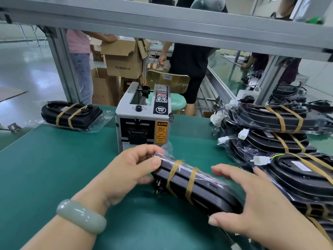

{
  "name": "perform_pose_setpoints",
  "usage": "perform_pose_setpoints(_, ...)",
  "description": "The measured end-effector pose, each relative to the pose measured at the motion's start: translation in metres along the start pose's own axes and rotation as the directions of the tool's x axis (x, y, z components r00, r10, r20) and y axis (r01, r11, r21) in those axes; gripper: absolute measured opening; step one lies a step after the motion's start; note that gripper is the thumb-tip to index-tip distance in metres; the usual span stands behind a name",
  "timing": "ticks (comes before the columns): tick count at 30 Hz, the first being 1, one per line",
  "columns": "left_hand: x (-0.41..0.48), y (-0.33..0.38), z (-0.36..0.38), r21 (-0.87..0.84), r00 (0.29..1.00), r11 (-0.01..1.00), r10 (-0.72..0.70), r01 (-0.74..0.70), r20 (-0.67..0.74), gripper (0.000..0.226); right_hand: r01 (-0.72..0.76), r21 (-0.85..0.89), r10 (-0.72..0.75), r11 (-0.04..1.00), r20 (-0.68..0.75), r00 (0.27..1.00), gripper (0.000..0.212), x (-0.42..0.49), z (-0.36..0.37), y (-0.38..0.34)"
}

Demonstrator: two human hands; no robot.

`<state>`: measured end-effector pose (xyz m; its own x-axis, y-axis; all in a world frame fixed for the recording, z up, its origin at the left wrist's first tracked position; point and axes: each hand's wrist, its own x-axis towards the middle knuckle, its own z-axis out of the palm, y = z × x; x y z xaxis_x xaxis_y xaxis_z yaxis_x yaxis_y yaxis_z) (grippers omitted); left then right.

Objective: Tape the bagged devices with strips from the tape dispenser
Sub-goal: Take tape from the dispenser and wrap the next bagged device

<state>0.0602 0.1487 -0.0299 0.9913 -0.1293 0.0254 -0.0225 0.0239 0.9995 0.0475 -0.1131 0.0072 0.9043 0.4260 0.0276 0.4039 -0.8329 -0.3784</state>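
Green bench [54, 168] with tape dispenser [144, 120], bagged devices [270, 121]

Setting: factory packing line. Evidence: green-matted tabletop [54, 159] under an aluminium frame [162, 20]; electric tape dispenser [144, 120] bearing a caution label [161, 131]; bagged, taped devices [279, 123] stacked at right; open cartons [124, 58] behind; standing workers [189, 65]; glossy floor [23, 69]; further benches [225, 69] beyond.

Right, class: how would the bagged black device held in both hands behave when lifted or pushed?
Probably stiff: the bagged device keeps its shape between the left hand and right hand. Its glossy clear bag may slip against fingers. Flat and long, it seems unlikely to roll.
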Motion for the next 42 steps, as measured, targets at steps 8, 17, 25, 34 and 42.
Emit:
perform_pose_setpoints(8,0.002,-0.002,0.002,-0.193,0.988,0.98,-0.072,0.045,-0.137,0.024,0.111,0.402,-0.046,0.909,-0.167,0.985,0.055,0.007,0.015,-0.007)
perform_pose_setpoints(17,0.011,-0.005,-0.008,-0.372,0.795,0.92,-0.317,0.125,-0.517,0.015,0.18,0.497,0.078,0.849,-0.454,0.888,0.054,0.006,0.016,-0.017)
perform_pose_setpoints(25,0.039,0.019,-0.015,-0.375,0.735,0.916,-0.353,0.145,-0.579,0.014,0.145,0.467,0.123,0.872,-0.497,0.859,0.055,0.007,0.019,-0.023)
perform_pose_setpoints(34,0.05,0.027,-0.011,-0.39,0.727,0.889,-0.43,0.239,-0.535,0.022,0.146,0.452,0.108,0.88,-0.489,0.866,0.051,0.005,0.017,-0.023)
perform_pose_setpoints(42,0.062,0.029,-0.016,-0.389,0.708,0.893,-0.427,0.229,-0.562,0.02,0.126,0.447,0.118,0.886,-0.479,0.87,0.052,0.004,0.018,-0.024)
